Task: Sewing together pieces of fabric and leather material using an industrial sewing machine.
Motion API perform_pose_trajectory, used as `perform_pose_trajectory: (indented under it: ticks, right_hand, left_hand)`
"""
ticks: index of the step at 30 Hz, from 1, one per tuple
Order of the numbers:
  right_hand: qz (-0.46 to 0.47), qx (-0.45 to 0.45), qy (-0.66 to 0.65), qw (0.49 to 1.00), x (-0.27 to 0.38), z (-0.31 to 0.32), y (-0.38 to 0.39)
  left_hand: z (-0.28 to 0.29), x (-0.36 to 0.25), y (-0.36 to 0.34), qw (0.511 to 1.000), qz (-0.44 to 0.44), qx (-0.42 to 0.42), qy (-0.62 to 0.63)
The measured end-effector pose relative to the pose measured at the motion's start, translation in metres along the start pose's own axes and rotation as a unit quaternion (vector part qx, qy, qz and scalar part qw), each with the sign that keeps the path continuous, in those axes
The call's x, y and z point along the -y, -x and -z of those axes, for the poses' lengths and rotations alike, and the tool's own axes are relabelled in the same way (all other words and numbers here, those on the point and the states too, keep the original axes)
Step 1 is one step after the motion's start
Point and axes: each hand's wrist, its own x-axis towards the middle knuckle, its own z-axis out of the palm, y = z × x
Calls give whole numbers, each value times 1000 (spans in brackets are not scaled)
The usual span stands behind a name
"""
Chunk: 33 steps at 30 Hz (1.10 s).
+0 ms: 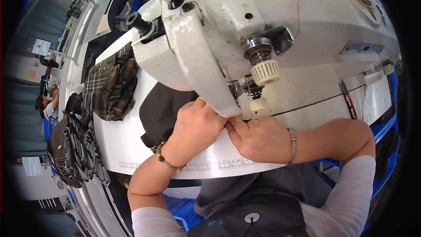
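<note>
A white sewing machine (272, 30) fills the upper part of the view, and both my hands are close together under its head. My left hand (198, 120), with a beaded bracelet at the wrist, has its fingers closed at the edge of a dark cloth piece (166, 109) lying flat on the table. Beside it, my right hand (258, 138), with a metal bangle, pinches at the same spot near the needle area. The machine's white take-up guard hides part of the fingertips and the cloth's edge there.
Folded plaid cloth (112, 83) lies on the table's left side. A stack of dark and grey cloth (76, 149) hangs farther left. Small scissors with red handles (349, 100) lie at the right. A printed ruler scale (228, 165) runs along the white table's front edge.
</note>
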Motion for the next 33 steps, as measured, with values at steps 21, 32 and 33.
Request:
perform_pose_trajectory:
  ticks: [21,32,33]
  right_hand:
    - [12,-13,-11,1000,-1,-3,1]
    - [-21,30,38,999,-8,-7,-4]
    - [-16,33,38,999,-10,-7,-5]
  left_hand:
    - [4,-12,4,998,39,46,25]
    - [-3,-3,-6,998,60,2,0]
    - [-4,-2,-7,998,68,5,5]
